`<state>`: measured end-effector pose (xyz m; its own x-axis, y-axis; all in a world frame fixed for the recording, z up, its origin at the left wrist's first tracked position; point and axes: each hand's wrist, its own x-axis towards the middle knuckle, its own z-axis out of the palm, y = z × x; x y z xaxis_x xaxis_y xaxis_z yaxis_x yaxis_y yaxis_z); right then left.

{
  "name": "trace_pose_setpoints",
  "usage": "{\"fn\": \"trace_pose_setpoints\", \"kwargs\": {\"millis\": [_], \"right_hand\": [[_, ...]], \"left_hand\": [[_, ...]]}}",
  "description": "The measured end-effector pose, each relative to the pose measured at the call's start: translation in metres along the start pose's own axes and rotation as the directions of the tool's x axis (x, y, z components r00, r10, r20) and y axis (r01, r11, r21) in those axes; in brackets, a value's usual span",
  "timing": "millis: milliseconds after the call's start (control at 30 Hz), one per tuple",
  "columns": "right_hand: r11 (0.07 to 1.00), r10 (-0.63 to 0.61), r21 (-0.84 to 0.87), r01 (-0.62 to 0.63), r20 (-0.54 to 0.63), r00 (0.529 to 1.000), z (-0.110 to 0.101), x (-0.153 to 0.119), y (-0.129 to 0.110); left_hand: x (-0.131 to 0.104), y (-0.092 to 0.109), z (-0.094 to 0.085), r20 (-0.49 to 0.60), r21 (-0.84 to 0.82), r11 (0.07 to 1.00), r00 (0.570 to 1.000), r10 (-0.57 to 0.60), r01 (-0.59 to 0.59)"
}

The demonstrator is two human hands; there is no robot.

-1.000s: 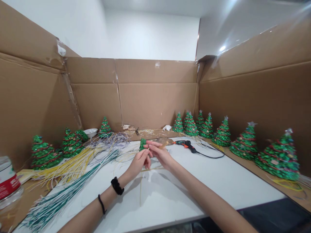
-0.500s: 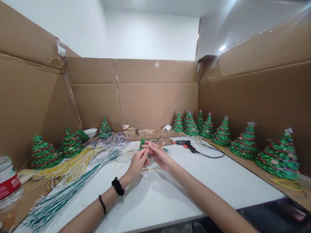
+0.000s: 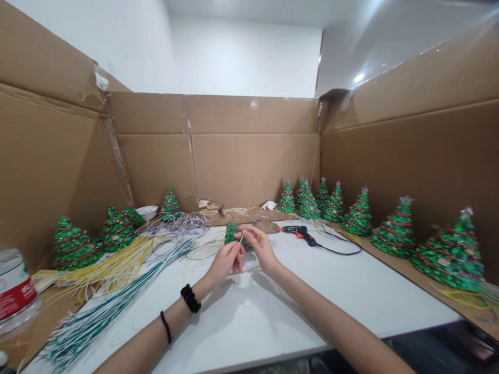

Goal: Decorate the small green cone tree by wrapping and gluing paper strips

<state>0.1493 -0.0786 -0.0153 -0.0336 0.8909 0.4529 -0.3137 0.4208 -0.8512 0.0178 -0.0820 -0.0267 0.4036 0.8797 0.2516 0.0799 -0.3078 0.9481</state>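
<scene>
My left hand [image 3: 227, 258] is closed, its fingertips pinched on a thin pale strand near the middle of the white table [image 3: 218, 332]. Just to the right, my right hand [image 3: 259, 246] meets it, with thumb and fingers pressed together on the same small strand. Behind the fingers lies a green tree [image 3: 231, 234] with red trim, partly covered by both hands. A glue gun [image 3: 298, 231] with a black cord rests beyond my right hand.
Green and white strands [image 3: 113, 306], yellow strands [image 3: 113, 262] and a purple-white tangle [image 3: 191, 224] spread over the left. Decorated trees [image 3: 393, 228] line both sides. A bottle [image 3: 15, 291] stands at far left, a white bowl [image 3: 147, 212] behind. Cardboard walls [image 3: 253, 161] surround the table.
The right hand's fingers have shifted and bent more, uncovering more of the green tree behind. Both hands remain together. The view has moved very slightly.
</scene>
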Motion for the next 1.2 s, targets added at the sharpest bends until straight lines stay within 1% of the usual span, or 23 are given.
{"fn": "trace_pose_setpoints", "kwargs": {"millis": [100, 267, 333, 433, 600, 700, 800, 867, 900, 967, 1000, 1033, 1067, 1100, 1133, 1167, 1200], "right_hand": [[1.0, 0.008, -0.015, -0.007, 0.032, 0.999, 0.001, -0.001, -0.002], [0.997, 0.009, -0.073, -0.006, 0.042, 0.999, 0.003, -0.001, -0.005], [0.995, -0.027, -0.096, 0.028, 0.016, 1.0, 0.004, -0.001, -0.006], [0.984, -0.104, -0.152, 0.093, -0.063, 0.993, 0.001, 0.001, -0.007], [0.959, -0.193, -0.245, 0.141, -0.205, 0.96, -0.018, 0.011, -0.009], [0.951, -0.25, -0.256, 0.175, -0.303, 0.919, -0.034, 0.02, -0.011], [0.957, -0.253, -0.238, 0.167, -0.398, 0.882, -0.048, 0.028, -0.011], [0.966, -0.224, -0.213, 0.144, -0.424, 0.877, -0.056, 0.031, -0.007], [0.969, -0.208, -0.209, 0.129, -0.421, 0.883, -0.059, 0.033, -0.005], [0.959, -0.209, -0.261, 0.108, -0.401, 0.892, -0.064, 0.034, 0.0], [0.936, -0.245, -0.334, 0.11, -0.397, 0.885, -0.065, 0.034, 0.002], [0.892, -0.31, -0.436, 0.121, -0.394, 0.865, -0.065, 0.034, 0.002], [0.822, -0.396, -0.552, 0.14, -0.376, 0.838, -0.063, 0.032, 0.002], [0.731, -0.484, -0.661, 0.17, -0.327, 0.811, -0.061, 0.029, 0.0], [0.632, -0.557, -0.745, 0.215, -0.244, 0.794, -0.056, 0.026, -0.003], [0.548, -0.591, -0.788, 0.28, -0.128, 0.796, -0.05, 0.022, -0.006], [0.492, -0.583, -0.788, 0.371, 0.019, 0.812, -0.043, 0.017, -0.008]], "left_hand": [[0.0, -0.005, 0.0, 0.026, -0.032, 0.999, 1.0, -0.011, 0.012], [0.001, -0.006, 0.0, 0.024, -0.011, 1.0, 1.0, -0.011, 0.011], [0.001, -0.004, 0.001, 0.024, -0.004, 1.0, 1.0, -0.008, 0.008], [-0.001, -0.001, 0.002, 0.037, -0.008, 1.0, 0.999, -0.008, 0.009], [-0.002, 0.0, 0.004, 0.067, -0.007, 1.0, 0.998, -0.016, 0.016], [-0.002, 0.0, 0.002, 0.077, -0.004, 0.999, 0.996, -0.034, 0.034], [-0.001, 0.001, -0.001, 0.056, 0.019, 0.999, 0.998, -0.033, 0.032], [0.0, 0.0, -0.003, 0.044, 0.042, 0.999, 0.999, -0.021, 0.019], [0.0, 0.0, -0.004, 0.045, 0.053, 0.998, 0.999, -0.018, 0.016], [0.001, -0.002, -0.005, 0.049, 0.074, 0.997, 0.999, -0.019, 0.016], [0.001, -0.003, -0.006, 0.046, 0.091, 0.996, 0.999, -0.021, 0.017], [0.001, -0.005, -0.007, 0.038, 0.117, 0.993, 0.999, -0.024, 0.019], [0.001, -0.006, -0.007, 0.026, 0.151, 0.988, 0.999, -0.025, 0.021], [0.0, -0.007, -0.008, 0.016, 0.193, 0.981, 1.0, -0.025, 0.022], [-0.001, -0.008, -0.008, 0.008, 0.239, 0.971, 1.0, -0.025, 0.022], [-0.002, -0.008, -0.008, 0.005, 0.284, 0.959, 1.0, -0.023, 0.02], [-0.003, -0.008, -0.008, 0.007, 0.326, 0.945, 1.0, -0.018, 0.015]]}}
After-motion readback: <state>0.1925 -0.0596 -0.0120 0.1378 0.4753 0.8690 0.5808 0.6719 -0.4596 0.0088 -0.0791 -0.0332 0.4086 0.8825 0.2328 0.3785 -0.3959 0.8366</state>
